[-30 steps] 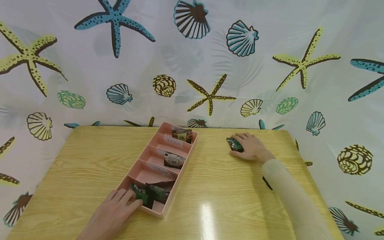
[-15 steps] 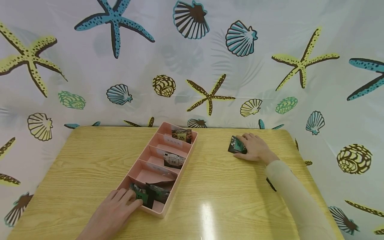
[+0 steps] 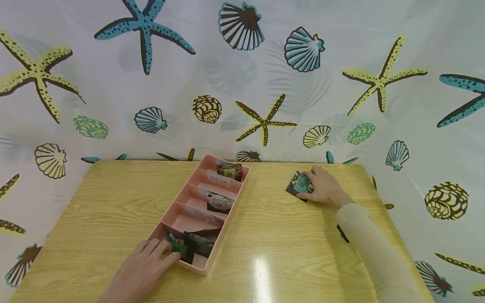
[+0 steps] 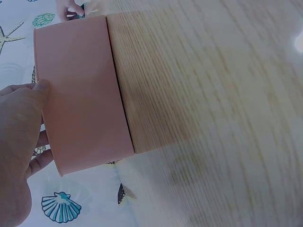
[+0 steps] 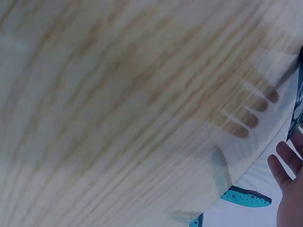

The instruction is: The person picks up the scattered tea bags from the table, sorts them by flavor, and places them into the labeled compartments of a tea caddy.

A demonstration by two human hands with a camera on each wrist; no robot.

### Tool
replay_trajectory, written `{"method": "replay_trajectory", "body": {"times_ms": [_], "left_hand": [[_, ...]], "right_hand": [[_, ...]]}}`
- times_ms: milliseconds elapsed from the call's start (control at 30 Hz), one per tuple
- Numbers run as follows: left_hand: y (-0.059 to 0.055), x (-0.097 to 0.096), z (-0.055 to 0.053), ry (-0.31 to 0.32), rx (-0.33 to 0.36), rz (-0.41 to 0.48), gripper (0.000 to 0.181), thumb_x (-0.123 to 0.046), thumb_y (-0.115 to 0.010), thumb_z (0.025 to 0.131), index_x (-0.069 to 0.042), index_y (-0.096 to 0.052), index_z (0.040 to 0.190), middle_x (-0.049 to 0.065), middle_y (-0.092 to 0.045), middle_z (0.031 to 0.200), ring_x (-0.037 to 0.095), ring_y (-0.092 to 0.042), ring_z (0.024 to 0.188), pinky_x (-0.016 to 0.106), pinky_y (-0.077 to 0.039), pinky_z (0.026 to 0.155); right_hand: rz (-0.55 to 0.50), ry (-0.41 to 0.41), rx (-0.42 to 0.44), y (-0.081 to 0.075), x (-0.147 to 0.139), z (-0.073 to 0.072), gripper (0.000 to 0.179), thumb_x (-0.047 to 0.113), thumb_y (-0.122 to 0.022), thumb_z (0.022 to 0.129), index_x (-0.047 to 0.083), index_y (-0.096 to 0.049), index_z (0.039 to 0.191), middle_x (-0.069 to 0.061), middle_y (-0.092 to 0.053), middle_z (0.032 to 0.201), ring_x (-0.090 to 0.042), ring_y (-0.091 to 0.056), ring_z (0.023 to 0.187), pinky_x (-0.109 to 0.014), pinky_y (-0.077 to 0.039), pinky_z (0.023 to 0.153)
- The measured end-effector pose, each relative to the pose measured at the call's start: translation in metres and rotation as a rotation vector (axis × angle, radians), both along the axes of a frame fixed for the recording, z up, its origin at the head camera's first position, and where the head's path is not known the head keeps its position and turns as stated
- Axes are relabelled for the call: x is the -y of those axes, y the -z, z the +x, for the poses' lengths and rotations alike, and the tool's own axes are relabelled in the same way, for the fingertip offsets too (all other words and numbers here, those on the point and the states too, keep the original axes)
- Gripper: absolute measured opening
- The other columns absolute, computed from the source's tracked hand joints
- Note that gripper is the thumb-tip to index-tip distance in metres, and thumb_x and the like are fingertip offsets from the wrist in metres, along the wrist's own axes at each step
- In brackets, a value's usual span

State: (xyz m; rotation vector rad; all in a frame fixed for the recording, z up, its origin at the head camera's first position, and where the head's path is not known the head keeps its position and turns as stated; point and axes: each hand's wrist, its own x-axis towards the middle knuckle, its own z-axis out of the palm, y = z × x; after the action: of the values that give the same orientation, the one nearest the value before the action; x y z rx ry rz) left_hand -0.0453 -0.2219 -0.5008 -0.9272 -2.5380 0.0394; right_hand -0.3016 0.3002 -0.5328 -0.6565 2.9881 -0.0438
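In the head view, my right hand (image 3: 325, 187) pinches a small dark packet with a green label (image 3: 301, 184) above the table's far right part. The right wrist view catches only an edge of this packet (image 5: 298, 101) beside the fingers. My left hand (image 3: 145, 263) grips the near left rim of a long pink divided box (image 3: 229, 222). Its thumb lies against the box's outer wall in the left wrist view. Green and dark packets (image 3: 201, 244) stand in the nearest compartment, close to the left fingertips.
Farther along the box are a whitish packet (image 3: 219, 203) and a reddish-brown packet (image 3: 231, 171) in separate compartments. Another dark item (image 3: 342, 233) lies on the wooden table (image 3: 280, 244), partly hidden by the right sleeve. A shell-patterned curtain (image 3: 170, 84) hangs behind the table.
My right hand has shifted slightly right, and the packet in it has turned so that more of its front shows. The left hand and the box stay put.
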Motion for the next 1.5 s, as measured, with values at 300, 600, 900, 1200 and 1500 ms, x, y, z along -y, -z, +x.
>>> {"method": "replay_trajectory", "body": {"times_ms": [300, 600, 900, 1200, 1500], "left_hand": [[0.0, -0.002, 0.0, -0.01, 0.011, -0.021, 0.079, -0.029, 0.007, 0.113, -0.026, -0.071, 0.099, -0.003, -0.058, 0.094, 0.019, -0.055, 0.088, 0.04, -0.053, 0.077], [-0.005, -0.001, 0.002, -0.038, 0.088, -0.085, 0.02, -0.02, -0.076, 0.087, -0.026, -0.071, 0.105, -0.003, -0.06, 0.098, 0.018, -0.057, 0.093, 0.04, -0.055, 0.084], [-0.001, 0.001, 0.001, -0.006, 0.059, -0.055, 0.052, -0.03, -0.02, 0.114, -0.025, -0.071, 0.105, -0.003, -0.06, 0.098, 0.019, -0.056, 0.093, 0.04, -0.055, 0.083], [0.002, 0.0, -0.001, -0.007, 0.059, -0.051, 0.073, -0.032, 0.001, 0.115, -0.026, -0.071, 0.104, -0.003, -0.06, 0.097, 0.019, -0.056, 0.092, 0.041, -0.054, 0.082], [0.001, 0.0, -0.002, -0.01, 0.069, -0.05, 0.027, -0.021, -0.044, 0.107, -0.026, -0.071, 0.104, -0.002, -0.06, 0.097, 0.019, -0.057, 0.092, 0.041, -0.055, 0.081]], "right_hand": [[-0.033, 0.022, -0.06, -0.012, 0.001, 0.006, 0.082, 0.065, -0.072, 0.09, 0.01, -0.056, 0.149, -0.017, -0.059, 0.136, -0.035, -0.059, 0.124, -0.054, -0.049, 0.109], [-0.17, -0.038, -0.136, -0.021, 0.012, 0.015, 0.046, 0.041, -0.065, 0.103, 0.01, -0.064, 0.136, -0.013, -0.071, 0.134, -0.034, -0.066, 0.121, -0.052, -0.054, 0.102], [-0.351, -0.082, -0.165, -0.03, 0.029, 0.032, 0.025, 0.026, -0.065, 0.104, 0.009, -0.071, 0.123, -0.011, -0.076, 0.115, -0.027, -0.07, 0.097, -0.044, -0.058, 0.079], [-0.46, -0.169, -0.22, -0.046, 0.054, 0.044, 0.02, 0.021, -0.069, 0.102, 0.009, -0.072, 0.117, -0.011, -0.076, 0.113, -0.024, -0.07, 0.095, -0.041, -0.058, 0.077], [-0.575, -0.281, -0.302, -0.059, 0.091, 0.046, 0.018, 0.017, -0.071, 0.1, 0.007, -0.073, 0.115, -0.009, -0.076, 0.102, -0.022, -0.07, 0.088, -0.04, -0.058, 0.077]]}}
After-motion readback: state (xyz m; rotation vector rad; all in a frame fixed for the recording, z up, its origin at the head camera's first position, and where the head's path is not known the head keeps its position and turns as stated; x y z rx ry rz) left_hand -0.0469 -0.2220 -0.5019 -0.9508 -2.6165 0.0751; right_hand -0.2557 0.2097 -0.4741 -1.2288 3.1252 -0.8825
